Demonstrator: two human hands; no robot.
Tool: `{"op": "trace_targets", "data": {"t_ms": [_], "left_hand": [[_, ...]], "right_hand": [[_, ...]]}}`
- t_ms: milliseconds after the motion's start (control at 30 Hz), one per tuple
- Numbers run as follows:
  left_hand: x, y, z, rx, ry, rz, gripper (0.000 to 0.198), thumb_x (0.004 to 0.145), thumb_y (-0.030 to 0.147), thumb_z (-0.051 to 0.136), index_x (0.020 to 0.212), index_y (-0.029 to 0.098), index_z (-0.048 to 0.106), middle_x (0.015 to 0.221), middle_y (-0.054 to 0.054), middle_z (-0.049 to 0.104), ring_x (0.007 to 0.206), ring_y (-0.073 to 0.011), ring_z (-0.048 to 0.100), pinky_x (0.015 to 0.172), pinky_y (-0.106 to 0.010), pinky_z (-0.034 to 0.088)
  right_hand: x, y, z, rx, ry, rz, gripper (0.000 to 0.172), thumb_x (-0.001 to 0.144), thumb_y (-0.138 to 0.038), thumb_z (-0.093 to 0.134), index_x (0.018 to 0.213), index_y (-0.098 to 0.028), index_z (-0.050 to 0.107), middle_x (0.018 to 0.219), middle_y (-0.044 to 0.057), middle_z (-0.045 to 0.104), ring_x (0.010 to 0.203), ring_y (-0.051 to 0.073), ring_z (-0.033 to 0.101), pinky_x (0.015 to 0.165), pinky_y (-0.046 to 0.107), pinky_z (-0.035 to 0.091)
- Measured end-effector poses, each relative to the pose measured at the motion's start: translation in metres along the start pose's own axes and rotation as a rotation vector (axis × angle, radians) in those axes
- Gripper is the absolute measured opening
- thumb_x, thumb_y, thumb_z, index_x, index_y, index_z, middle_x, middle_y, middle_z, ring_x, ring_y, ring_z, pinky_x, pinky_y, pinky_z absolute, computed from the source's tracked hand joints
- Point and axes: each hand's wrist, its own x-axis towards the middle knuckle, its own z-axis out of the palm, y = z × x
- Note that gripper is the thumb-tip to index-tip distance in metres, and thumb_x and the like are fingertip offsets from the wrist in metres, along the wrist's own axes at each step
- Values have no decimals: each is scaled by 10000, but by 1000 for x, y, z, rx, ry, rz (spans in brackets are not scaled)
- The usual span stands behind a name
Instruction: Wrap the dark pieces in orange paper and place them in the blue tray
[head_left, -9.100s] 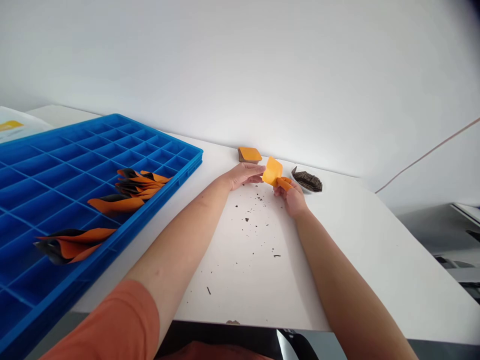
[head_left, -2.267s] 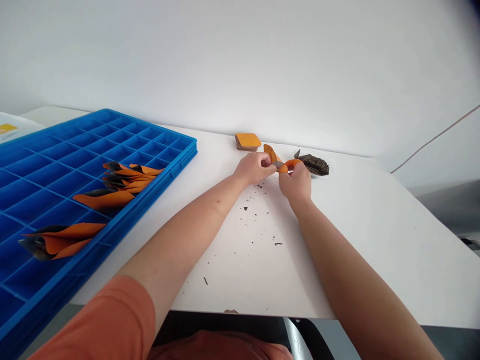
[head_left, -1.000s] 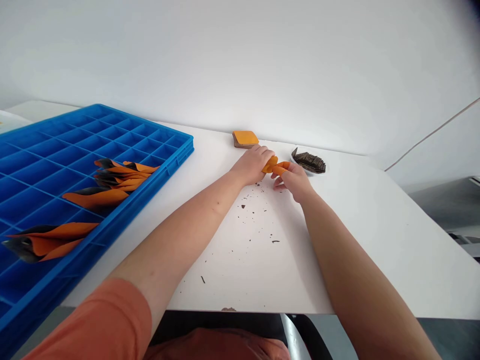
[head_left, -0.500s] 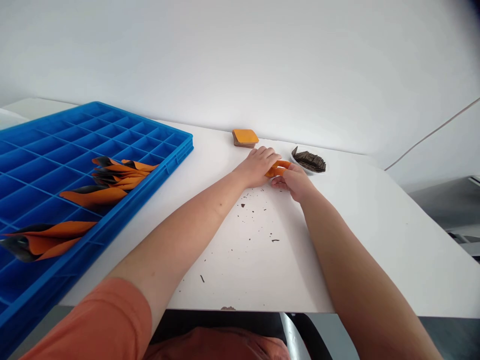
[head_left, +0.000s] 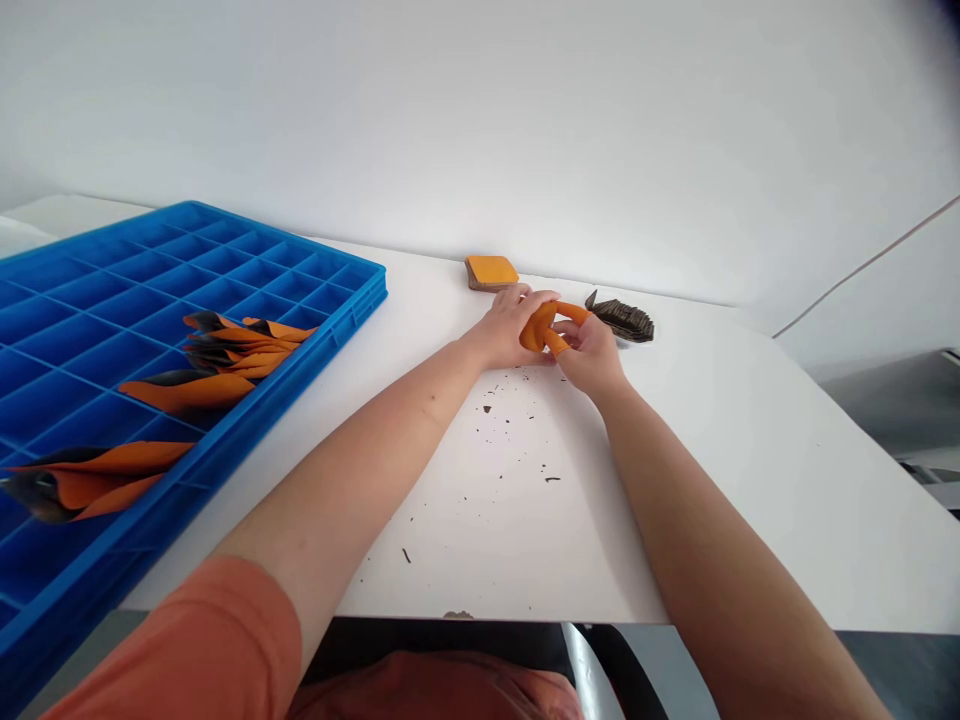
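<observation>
Over the middle of the table, my left hand (head_left: 504,328) is closed around a curved orange sheet piece (head_left: 535,328). My right hand (head_left: 592,355) meets it from the right, its thumb and a finger pinching the piece's edge. Those two digits look orange, as if in finger covers. Part of the piece is hidden by the left fingers. Just behind the right hand, a small white dish holds a row of thin dark pieces (head_left: 624,320). Beyond the left hand sits a stack of flat orange pieces (head_left: 491,271) with brown edges.
A blue compartment tray (head_left: 360,300) takes up the left side. Several curled orange-and-black sheets (head_left: 187,392) lie in it near its right edge. Dark crumbs (head_left: 553,479) are scattered on the white table (head_left: 750,480). A white wall rises behind.
My hands have turned the orange piece, so its rounded face shows more. The right hand's thumb and finger are spread further apart around its edge.
</observation>
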Motion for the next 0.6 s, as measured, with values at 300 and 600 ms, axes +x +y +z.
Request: {"op": "trace_targets", "data": {"t_ms": [300,600], "left_hand": [[7,-7,12,-175,146,-99,1084,664,434,878,1473,222,188,1637,-248,215,1571,-375,212,1240,-537,335],[15,-16,16,-404,355,-152,649,922,305,687,1416,319,266,1544,-142,448,1421,-274,503,1026,-479,537]], "right_hand": [[1,5,3,-14,143,-20,475,821,-296,682,1292,-274,624,1361,98,686,731,149,665,653,343,565],[0,2,10,46,217,-49,507,881,-367,682,1359,-242,568,1110,73,760,769,172,711,775,375,604]]}}
